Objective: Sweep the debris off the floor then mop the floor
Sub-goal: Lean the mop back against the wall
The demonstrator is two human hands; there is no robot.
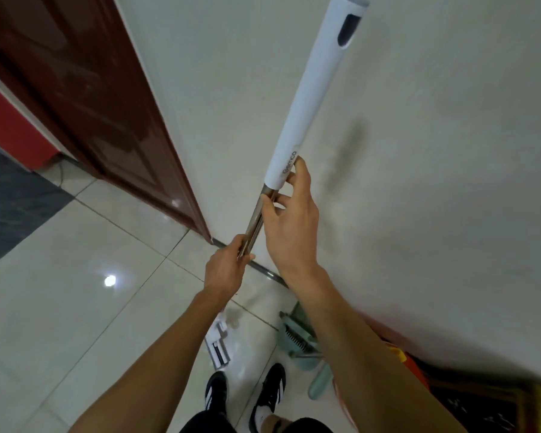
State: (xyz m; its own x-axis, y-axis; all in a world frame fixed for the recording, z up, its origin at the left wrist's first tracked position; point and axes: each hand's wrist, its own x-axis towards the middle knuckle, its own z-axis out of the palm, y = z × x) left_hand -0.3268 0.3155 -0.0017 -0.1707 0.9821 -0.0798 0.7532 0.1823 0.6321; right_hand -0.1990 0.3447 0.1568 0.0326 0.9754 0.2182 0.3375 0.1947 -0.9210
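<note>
A: Grip check, lower point first.
B: Left hand point(224, 271) wrapped around the metal pole point(256, 215), fingers curled fully about it, thumb side toward the wall point(419, 151).

A: Upper point?
B: Right hand point(289, 218) higher on the same pole, at the lower rim of the white sleeve point(310, 98). Fingers half spread and only loosely curled; fingertips point(299, 162) touching the sleeve edge, thumb against the bare metal just below it. A light pinch across the joint, not a full clasp.

A: Long axis?
B: Steeply upright, running from the left hand up and away, tilted toward the wall; top end of the sleeve close to the wall, high above both hands.

A: Working end?
B: Mop head point(218, 345) down on the floor point(75, 307), below the left hand and just ahead of the shoes point(247, 392), out from the wall. Pole section between left hand and head hidden behind the forearm.

A: Nearer hand to the head?
B: Left. Right nearer the sleeve.

A: Other items along the wall?
B: Green dustpan point(297, 339) at the wall foot, beside the shoes. Brown door point(91, 104) further along the same wall.

A: Judgement?
B: Sweeping gear apparently set aside; mopping stage likely. Next move probably dependent on the sleeve sliding along the pole axis.
</note>
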